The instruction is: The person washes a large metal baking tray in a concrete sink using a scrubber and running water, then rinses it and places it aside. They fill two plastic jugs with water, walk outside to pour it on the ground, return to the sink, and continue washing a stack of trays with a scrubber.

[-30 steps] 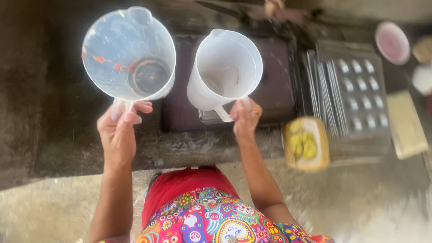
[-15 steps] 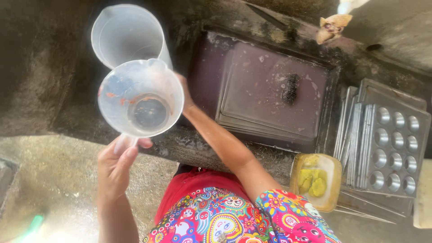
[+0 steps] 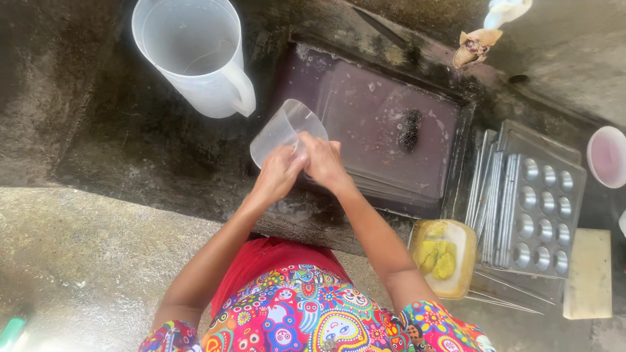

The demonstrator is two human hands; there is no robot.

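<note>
Head view: I see one package, a yellowish rectangular plastic tub [image 3: 443, 257] with yellow lumps inside, sitting at the counter [image 3: 130, 156] edge just beside the stacked metal trays [image 3: 489, 195] and muffin tin [image 3: 544, 215]. No label readable. A pale rectangular block [image 3: 587, 274] lies right of the tin, and a round pink-lined bowl [image 3: 608, 156] sits at the far right edge.

Small clear plastic jug [image 3: 283, 130]: transparent, wet, tilted on its side, mouth up-left, held over the front-left corner of the dark wet baking sheets [image 3: 391, 124]. Left hand [image 3: 277, 173] and right hand [image 3: 323, 160] touch each other, each grip clamped on the jug's lower end. The big white pitcher [image 3: 192, 55] stands upright on the counter, up-left, apart from the jug. A dark scrubber [image 3: 409, 129] lies on the sheets.
</note>
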